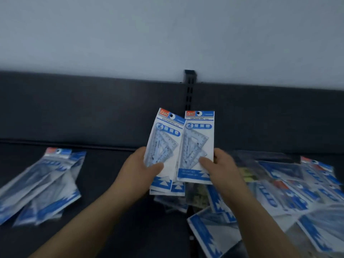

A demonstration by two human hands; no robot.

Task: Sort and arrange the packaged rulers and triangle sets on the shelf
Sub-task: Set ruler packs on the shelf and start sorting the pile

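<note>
Two heaps (42, 185) of seemingly alike packets (290, 194) flank the held sets (195, 138)

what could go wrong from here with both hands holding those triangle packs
1. The left hand grips several fanned packs with only its thumb across the front. The back ones may slide out and drop onto the shelf.
2. The right hand holds a single pack, and its forearm passes over the loose heap on the right. A careless sweep might push packs off the front.
</note>
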